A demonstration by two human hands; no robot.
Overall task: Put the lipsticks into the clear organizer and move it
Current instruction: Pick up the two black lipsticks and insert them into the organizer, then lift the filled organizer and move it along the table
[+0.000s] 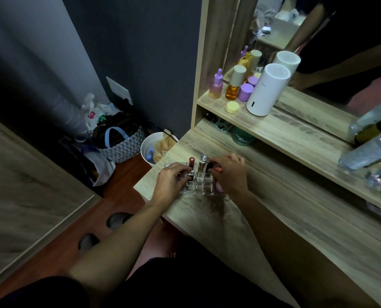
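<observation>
1. Clear acrylic sits between both hands: the clear organizer (198, 183) rests on the wooden counter (262, 218) at the centre of the frame, near the counter's left end.
2. The left hand (170, 182) is curled against the organizer's left side, fingers closed around the base of a red-capped lipstick (191, 166) standing in a far-row slot.
3. The right hand (229, 172) is bent over the organizer's right side, pinching a dark lipstick (210, 166) with an orange-pink part showing beside the fingers; whether it is fully seated I cannot tell.
4. A silver-capped lipstick (202, 162) stands upright between those two, in the same far row. The nearer slots look empty.
5. Judgement: the loading step is in hand, close to its end. Next calls for pressing both tubes down until they stand, then gripping the organizer's two sides and lifting it level so nothing tips.
6. Further out, upper right of the frame, a shelf (296, 130) carries bottles and a white cylinder (267, 90).
</observation>
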